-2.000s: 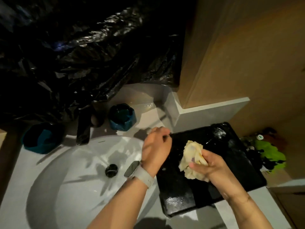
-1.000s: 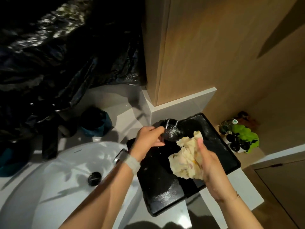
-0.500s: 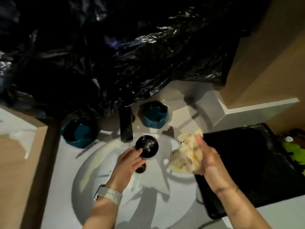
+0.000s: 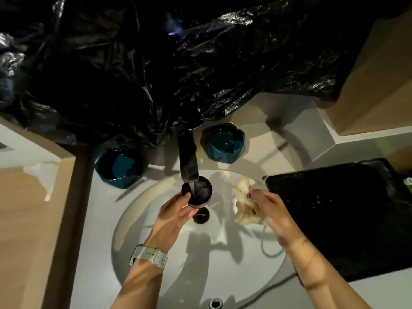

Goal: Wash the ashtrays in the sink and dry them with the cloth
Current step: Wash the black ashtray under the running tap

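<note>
Black ashtray (image 4: 197, 192) sits gripped in our left hand (image 4: 176, 216) under the faucet (image 4: 188, 160) for rinsing; our right hand (image 4: 270, 210) clutches the cloth (image 4: 244, 207), ready for drying.

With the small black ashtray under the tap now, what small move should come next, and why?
Probably bring the cloth in the right hand to the black ashtray and rub inside: the left hand holds it under the faucet, water running in.
</note>
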`<action>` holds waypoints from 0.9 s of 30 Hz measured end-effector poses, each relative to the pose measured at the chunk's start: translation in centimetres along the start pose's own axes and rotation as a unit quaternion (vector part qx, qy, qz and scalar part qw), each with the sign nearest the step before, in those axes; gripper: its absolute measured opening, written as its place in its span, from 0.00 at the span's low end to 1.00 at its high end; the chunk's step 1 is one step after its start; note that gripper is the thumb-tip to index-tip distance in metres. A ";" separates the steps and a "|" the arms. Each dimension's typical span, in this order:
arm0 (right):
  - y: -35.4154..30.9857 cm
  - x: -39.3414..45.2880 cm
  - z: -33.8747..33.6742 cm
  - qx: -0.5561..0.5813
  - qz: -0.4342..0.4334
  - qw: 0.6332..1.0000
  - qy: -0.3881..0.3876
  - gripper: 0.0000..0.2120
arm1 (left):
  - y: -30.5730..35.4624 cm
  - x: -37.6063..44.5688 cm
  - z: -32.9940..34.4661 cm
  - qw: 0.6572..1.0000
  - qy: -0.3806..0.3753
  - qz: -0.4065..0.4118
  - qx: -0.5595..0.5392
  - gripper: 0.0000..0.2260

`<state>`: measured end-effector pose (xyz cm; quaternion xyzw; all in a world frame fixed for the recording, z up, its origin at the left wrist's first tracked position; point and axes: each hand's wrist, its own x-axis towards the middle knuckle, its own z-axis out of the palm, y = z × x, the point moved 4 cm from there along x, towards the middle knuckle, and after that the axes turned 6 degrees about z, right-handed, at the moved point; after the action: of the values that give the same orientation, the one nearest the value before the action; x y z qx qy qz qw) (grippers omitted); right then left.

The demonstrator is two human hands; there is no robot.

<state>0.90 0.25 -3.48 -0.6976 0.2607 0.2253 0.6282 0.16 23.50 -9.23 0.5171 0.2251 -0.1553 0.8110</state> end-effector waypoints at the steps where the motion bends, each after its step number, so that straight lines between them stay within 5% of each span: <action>1: 0.2 0.0 0.1 -0.006 -0.005 1.000 -0.004 0.19 | 0.0 -0.1 -0.1 1.000 -0.002 0.000 0.005 0.15; 13: 0.6 -1.1 2.0 0.017 -0.030 0.999 -0.033 0.18 | 0.2 -0.8 -2.0 1.000 0.000 0.004 -0.025 0.13; 19: 1.0 -1.5 2.6 0.041 -0.052 0.997 -0.029 0.13 | 1.9 -2.3 -2.8 0.985 0.007 0.118 0.125 0.17; 22: 1.2 -1.5 2.8 0.012 -0.054 0.998 0.008 0.10 | 3.3 -3.5 -3.3 0.948 0.053 0.190 0.248 0.21; 26: 1.9 -1.4 2.7 -0.117 -0.075 0.988 0.064 0.07 | 5.3 -5.3 -3.6 0.821 0.120 0.257 0.495 0.25; 27: 1.9 -1.6 2.5 -0.198 -0.099 0.971 0.091 0.07 | 5.6 -5.6 -3.8 0.813 0.133 0.258 0.505 0.26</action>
<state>-1.47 2.71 -4.19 -0.8481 0.1960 0.1448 0.4704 -2.66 29.40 -3.33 0.9087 0.0792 0.0382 0.4081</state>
